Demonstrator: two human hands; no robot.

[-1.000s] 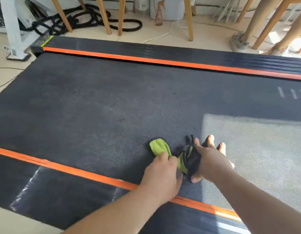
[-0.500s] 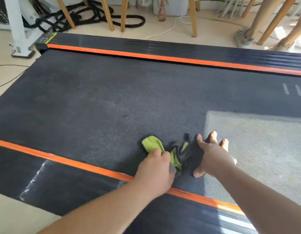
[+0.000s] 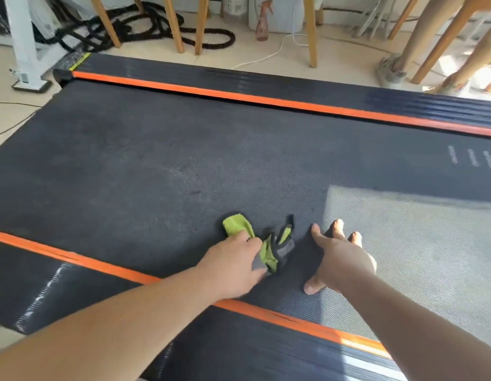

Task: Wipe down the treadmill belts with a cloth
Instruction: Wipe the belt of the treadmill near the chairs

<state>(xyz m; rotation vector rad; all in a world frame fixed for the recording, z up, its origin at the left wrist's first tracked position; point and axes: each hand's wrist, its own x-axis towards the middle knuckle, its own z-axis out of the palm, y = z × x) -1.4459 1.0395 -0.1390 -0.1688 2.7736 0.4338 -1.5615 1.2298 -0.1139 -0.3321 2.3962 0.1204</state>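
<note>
Two hands by near orange strip [image 3: 73,257], left grip [image 3: 233,266] clutching cloth [image 3: 237,226], right grip [image 3: 340,259] splayed on belt [image 3: 156,160]

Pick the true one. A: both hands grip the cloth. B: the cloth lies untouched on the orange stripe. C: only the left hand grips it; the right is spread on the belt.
C: the left hand grips the green-and-grey cloth, while the right hand lies spread on the treadmill belt, clear of it.
</note>
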